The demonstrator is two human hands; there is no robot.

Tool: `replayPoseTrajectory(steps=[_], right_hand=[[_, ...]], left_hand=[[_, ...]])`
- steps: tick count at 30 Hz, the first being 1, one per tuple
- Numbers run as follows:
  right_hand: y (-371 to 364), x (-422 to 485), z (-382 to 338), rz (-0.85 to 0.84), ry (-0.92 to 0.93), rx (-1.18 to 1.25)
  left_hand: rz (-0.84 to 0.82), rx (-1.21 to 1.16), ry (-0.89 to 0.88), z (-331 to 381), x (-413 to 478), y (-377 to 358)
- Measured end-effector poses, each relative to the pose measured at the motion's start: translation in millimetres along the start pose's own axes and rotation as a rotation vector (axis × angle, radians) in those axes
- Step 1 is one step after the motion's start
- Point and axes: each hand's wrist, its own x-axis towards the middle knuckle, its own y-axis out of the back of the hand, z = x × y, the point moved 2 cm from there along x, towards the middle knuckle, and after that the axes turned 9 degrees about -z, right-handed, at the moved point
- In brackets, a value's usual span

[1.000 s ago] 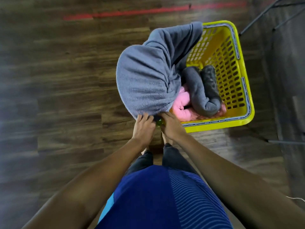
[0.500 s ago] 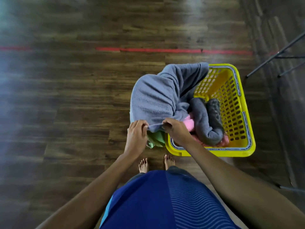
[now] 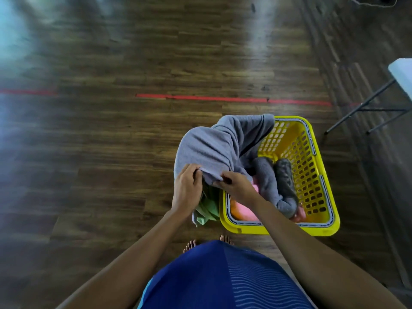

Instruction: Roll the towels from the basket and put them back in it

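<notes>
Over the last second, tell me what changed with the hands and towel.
The left hand and right hand, bunched together on the grey towel, drew apart along its near edge, stretching it wider. A green towel came into view under the left hand. Both still pinch that edge; the yellow basket, its rolled grey towel and pink towel stayed put.

left hand point(image 3: 186, 188) + right hand point(image 3: 237, 185): gripping grey towel point(image 3: 214, 148) edge | above yellow basket point(image 3: 321, 228)

Bare floor point(image 3: 100, 175) left of and past the fingers point(image 3: 191, 172): free. Right of them, basket point(image 3: 278, 229) wall blocks. Grey towel point(image 3: 214, 148) drapes ahead; green cloth point(image 3: 207, 208) hangs underneath, extent unclear.
</notes>
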Motion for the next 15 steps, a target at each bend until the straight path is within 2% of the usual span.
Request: replayPoseTrajectory(steps=[3, 5, 7, 10, 15], right_hand=[[8.3, -16.0, 26.3, 0.010, -0.129, 0.085], [17.5, -23.1, 28.2, 0.044, -0.144, 0.095], [28.7, -21.5, 16.7, 0.090, -0.089, 0.076], [46.5, -11.8, -12.5, 0.116, 0.021, 0.021], [66.3, -5.7, -22.8, 0.153, 0.042, -0.061]], left_hand=[[0.054, -0.065, 0.030, -0.1, 2.7, 11.9], [0.043, -0.054, 0.032, -5.3, -1.0, 13.7], [-0.040, 0.004, -0.009, -10.4, -3.3, 7.0], [-0.261, 0.099, -0.070, -2.8, 2.4, -12.9], [-0.201, 0.134, -0.106, 31.1, 26.3, -25.6]])
